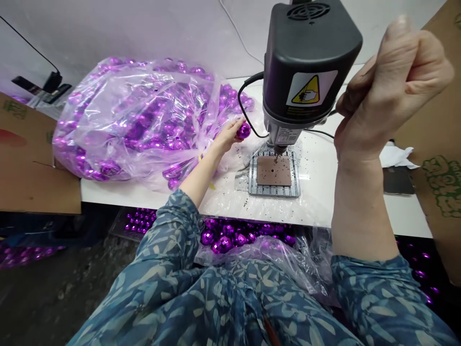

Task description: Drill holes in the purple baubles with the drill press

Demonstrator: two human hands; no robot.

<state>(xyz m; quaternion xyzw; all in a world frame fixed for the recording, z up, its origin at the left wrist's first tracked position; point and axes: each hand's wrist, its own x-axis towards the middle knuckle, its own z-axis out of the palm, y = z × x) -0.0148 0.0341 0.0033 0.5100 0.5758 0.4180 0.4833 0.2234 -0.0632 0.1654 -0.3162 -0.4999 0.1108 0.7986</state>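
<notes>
My left hand pinches a shiny purple faceted ball beside the large clear bag of similar balls. The ball is left of the bench drill press, above the table. My right hand is raised in a fist at the right side of the drill's head; whatever its fingers may wrap round is hidden. Below the drill's chuck, a thin bit points down at a brown square block with a small dark hole. The block lies on the slotted metal base.
Dark chips dot the white table. More purple balls lie in an open plastic bag below its front edge. Cardboard boxes stand at left and right. A black cable loops beside the drill. A flat dark object lies under white tissue.
</notes>
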